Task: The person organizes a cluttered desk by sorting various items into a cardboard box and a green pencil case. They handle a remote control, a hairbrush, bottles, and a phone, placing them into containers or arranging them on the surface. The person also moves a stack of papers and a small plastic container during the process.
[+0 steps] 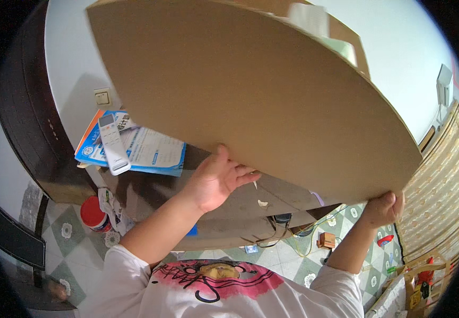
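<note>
A large brown cardboard box (pixel 250 100) is lifted in front of me, tilted, with one broad plain side filling the upper middle. My left hand (pixel 214 180) bears its lower edge near the middle, thumb against the board and fingers reaching under. At the lower right corner my right hand (pixel 384 208) is closed round the edge, its fingertips partly hidden. Pale white and green pieces (pixel 310 20) stick up over the box's top edge; their kind is unclear. Most of the box's inside is hidden from me.
Below the box stands a table (pixel 187 243); books (pixel 158 153) with a white remote control (pixel 114 147) on top lie at its left. A red bucket (pixel 92 213), cables (pixel 298 233) and a small carton (pixel 326 240) are on the tiled floor. A curtain (pixel 431 185) hangs right.
</note>
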`<move>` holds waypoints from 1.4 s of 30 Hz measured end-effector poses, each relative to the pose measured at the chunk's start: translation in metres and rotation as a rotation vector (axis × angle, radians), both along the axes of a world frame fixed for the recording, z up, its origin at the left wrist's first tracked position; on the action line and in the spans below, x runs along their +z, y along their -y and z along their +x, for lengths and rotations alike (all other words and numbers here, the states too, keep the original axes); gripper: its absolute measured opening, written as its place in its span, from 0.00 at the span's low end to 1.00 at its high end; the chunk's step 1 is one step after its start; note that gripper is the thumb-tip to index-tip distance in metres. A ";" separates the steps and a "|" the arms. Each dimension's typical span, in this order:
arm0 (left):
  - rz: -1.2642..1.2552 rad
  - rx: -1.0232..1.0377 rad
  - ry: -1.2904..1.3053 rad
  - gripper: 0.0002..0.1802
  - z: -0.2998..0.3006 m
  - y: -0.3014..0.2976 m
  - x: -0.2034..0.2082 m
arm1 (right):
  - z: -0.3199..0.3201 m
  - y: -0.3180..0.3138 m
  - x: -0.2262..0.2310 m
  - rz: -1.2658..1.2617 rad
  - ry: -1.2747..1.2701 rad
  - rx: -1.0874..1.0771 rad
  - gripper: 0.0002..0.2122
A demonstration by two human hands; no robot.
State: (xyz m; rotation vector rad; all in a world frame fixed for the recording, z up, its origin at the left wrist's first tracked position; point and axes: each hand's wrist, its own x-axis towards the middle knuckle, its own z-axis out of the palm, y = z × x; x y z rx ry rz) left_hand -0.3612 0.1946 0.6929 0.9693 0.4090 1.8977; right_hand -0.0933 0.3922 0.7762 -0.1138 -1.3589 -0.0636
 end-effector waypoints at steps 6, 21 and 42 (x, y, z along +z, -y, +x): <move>-0.053 -0.181 -0.018 0.34 0.033 0.008 -0.009 | 0.085 0.036 -0.042 -0.120 -0.119 -0.174 0.30; -0.225 -0.962 -0.117 0.27 0.150 0.020 -0.067 | 0.249 0.210 -0.097 -0.247 -0.002 -0.936 0.29; -0.798 -1.167 0.576 0.17 0.160 0.074 -0.285 | 0.196 0.306 -0.160 -0.455 0.678 -0.723 0.25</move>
